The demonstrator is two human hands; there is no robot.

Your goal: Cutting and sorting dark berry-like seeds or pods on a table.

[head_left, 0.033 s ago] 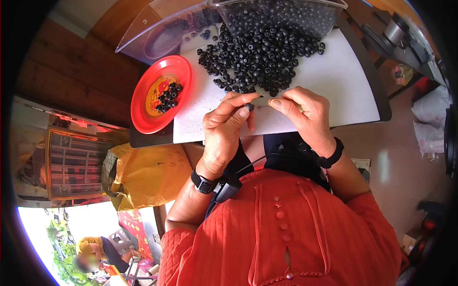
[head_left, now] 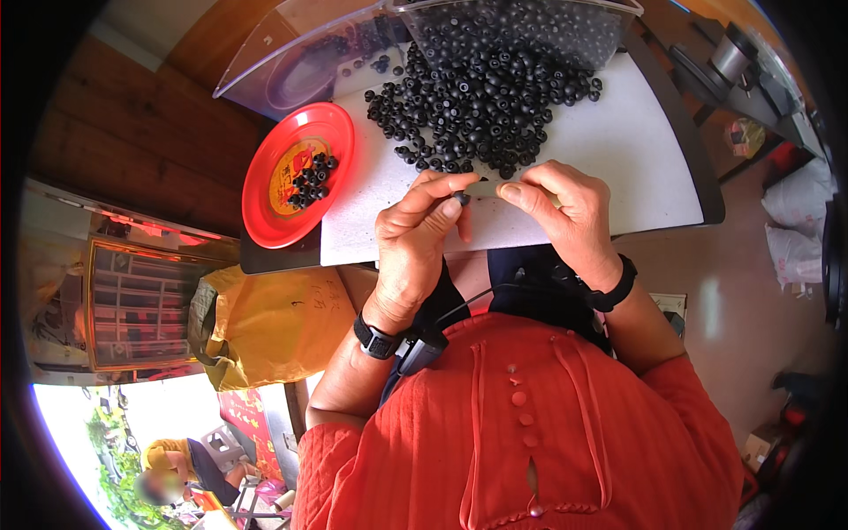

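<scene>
A: Black bead?
B: Left hand pinches it at its fingertips; right hand just right of it
A: Right's grip?
B: Fingers curled, can't tell if gripping; bead axis unclear

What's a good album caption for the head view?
Left hand pinching a black bead, right hand close, near a bead heap.

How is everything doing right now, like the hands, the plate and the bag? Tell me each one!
Bare left hand, pinching a bead
Small round black bead, held
Bare right hand, fingertips pinched together
Round red plastic plate, partly covered
Heap of round black beads, loose
Big yellow bag, creased
Black wristwatch, strapped on
</scene>
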